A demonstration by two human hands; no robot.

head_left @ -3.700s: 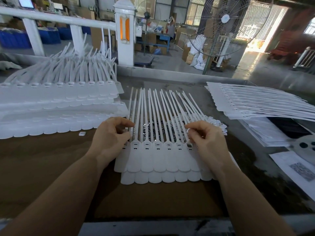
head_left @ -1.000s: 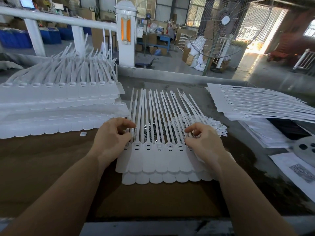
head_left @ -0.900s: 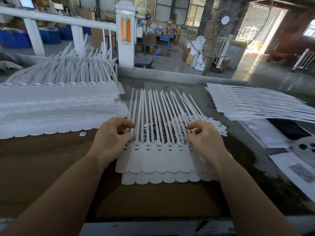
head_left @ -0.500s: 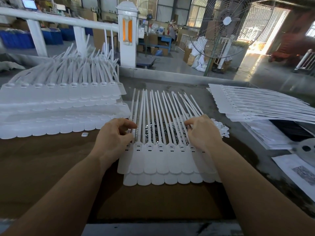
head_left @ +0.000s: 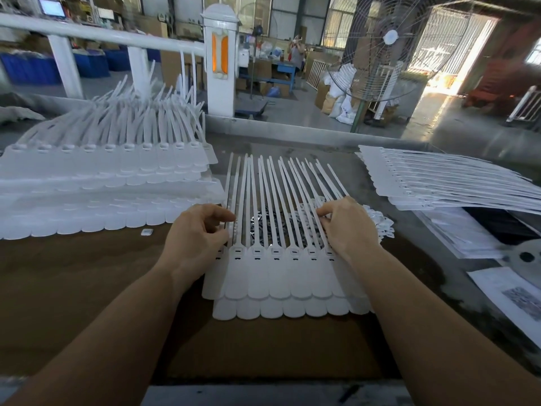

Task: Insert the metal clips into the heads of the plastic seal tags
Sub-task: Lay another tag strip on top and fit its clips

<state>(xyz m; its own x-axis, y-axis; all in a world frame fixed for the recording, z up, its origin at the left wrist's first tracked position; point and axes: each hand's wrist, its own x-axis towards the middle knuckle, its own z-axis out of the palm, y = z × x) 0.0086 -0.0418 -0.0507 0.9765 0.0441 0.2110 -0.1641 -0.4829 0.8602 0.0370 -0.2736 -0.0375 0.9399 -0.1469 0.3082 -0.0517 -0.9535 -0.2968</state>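
A sheet of joined white plastic seal tags (head_left: 281,276) lies flat on the brown board (head_left: 87,288), heads toward me and straps fanning away. Under the straps I see a pile of shiny metal clips (head_left: 263,222), and small white plastic pieces (head_left: 379,222) are heaped to its right. My left hand (head_left: 196,238) sits at the sheet's left edge, thumb and curled fingers closed on the leftmost straps. My right hand (head_left: 345,227) lies over the right straps with its fingers curled down among them; the fingertips are hidden.
Tall stacks of white tags (head_left: 102,183) fill the left side. A flat stack of tags (head_left: 439,186) lies to the right. A small white piece (head_left: 147,232) sits loose on the board. Papers (head_left: 512,297) and a grey disc (head_left: 527,256) are at far right.
My right hand has moved from the tag heads away from me, over the straps and toward the piles. My left hand has stayed at the sheet's left edge.
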